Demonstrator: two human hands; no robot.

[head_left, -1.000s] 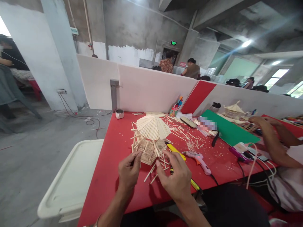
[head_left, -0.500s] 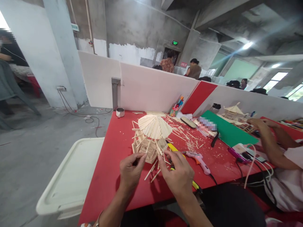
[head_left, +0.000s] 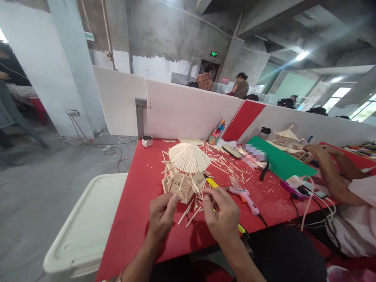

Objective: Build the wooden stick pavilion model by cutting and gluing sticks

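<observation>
Model (head_left: 189,158) | just beyond fingertips, ahead of gap between hands | left hand (head_left: 162,214), right hand (head_left: 222,211): thumbs near forefingers; pinch or contact cannot tell

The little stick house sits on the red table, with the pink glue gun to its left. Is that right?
Not quite: the head view shows the pink glue gun to the right of the little stick house, which does sit on the red table.
</observation>
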